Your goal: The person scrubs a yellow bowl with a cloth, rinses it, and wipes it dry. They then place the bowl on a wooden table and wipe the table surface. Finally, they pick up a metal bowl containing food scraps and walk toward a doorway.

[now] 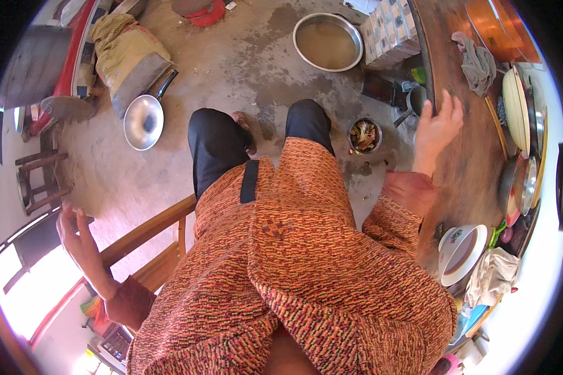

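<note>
My right hand (439,130) is raised beside the edge of the brown wooden table (460,162), fingers spread and holding nothing. Close to its fingertips is a small dark pan (414,103), partly hidden by the table edge. Out to the left, my left hand (81,247) hangs open and bare, thumb apart from the fingers. The nearest thing to it is the wooden rail (147,231) of a seat or bench. Between the table and my knee, a round pot (365,135) holds what look like food scraps on the floor.
A metal basin (297,50) of murky water stands ahead on the damp concrete floor. At left lie a shallow wok (144,125) and a yellowish sack (131,56). A grey cloth (477,65) and a white bowl (445,259) of brownish liquid are on the right.
</note>
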`<state>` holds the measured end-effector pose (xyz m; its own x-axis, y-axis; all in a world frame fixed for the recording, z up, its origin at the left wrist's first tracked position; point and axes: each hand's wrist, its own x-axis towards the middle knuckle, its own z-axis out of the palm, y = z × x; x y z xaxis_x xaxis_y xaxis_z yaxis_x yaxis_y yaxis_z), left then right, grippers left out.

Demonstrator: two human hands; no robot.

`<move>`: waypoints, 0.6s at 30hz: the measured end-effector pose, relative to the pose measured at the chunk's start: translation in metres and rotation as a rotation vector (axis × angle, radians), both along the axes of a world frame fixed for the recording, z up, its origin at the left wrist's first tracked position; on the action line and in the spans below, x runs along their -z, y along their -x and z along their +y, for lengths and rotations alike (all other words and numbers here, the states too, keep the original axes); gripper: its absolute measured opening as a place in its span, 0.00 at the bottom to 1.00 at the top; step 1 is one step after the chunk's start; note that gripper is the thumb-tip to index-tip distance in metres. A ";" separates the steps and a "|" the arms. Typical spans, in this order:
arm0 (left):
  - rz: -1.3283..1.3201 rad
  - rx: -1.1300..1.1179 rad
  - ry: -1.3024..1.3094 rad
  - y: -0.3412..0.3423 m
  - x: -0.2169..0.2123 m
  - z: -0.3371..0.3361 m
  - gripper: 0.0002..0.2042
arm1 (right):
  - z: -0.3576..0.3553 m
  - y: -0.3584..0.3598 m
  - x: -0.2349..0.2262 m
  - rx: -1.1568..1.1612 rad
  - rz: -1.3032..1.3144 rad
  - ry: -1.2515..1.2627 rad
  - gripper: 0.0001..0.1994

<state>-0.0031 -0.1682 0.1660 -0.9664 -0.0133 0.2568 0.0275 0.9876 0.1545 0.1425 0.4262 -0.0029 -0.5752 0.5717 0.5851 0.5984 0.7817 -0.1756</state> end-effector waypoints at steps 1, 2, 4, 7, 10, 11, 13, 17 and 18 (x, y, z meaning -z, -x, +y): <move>-0.059 -0.015 -0.106 -0.001 0.000 0.004 0.15 | -0.012 0.006 -0.001 -0.105 0.084 -0.031 0.21; -0.130 -0.030 -0.210 0.000 -0.003 0.011 0.15 | -0.027 0.014 0.003 -0.185 0.113 0.033 0.18; -0.205 -0.045 -0.374 0.002 -0.012 0.007 0.14 | -0.049 0.023 0.025 -0.259 0.158 0.199 0.14; -0.056 -0.012 -0.415 0.023 -0.009 -0.012 0.15 | -0.061 0.010 0.105 -0.140 0.247 0.634 0.12; -0.064 0.036 -0.318 0.033 0.010 0.034 0.15 | -0.068 -0.024 0.182 0.052 0.033 0.988 0.10; -0.078 0.101 -0.297 0.037 0.016 0.042 0.14 | -0.068 -0.044 0.210 0.113 -0.050 1.110 0.11; -0.110 0.239 -0.380 0.043 0.033 0.060 0.13 | -0.069 -0.082 0.237 0.205 -0.363 1.132 0.13; -0.129 0.309 -0.403 0.045 0.052 0.092 0.11 | -0.082 -0.149 0.256 0.430 -0.537 1.231 0.16; -0.126 0.322 -0.403 0.044 0.054 0.101 0.11 | -0.083 -0.163 0.264 0.486 -0.615 1.214 0.14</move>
<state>-0.0474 -0.0671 0.1118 -0.9608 0.2159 0.1741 0.2766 0.7940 0.5414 0.3056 0.3433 -0.2670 -0.1601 0.7351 -0.6588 0.9804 0.0407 -0.1928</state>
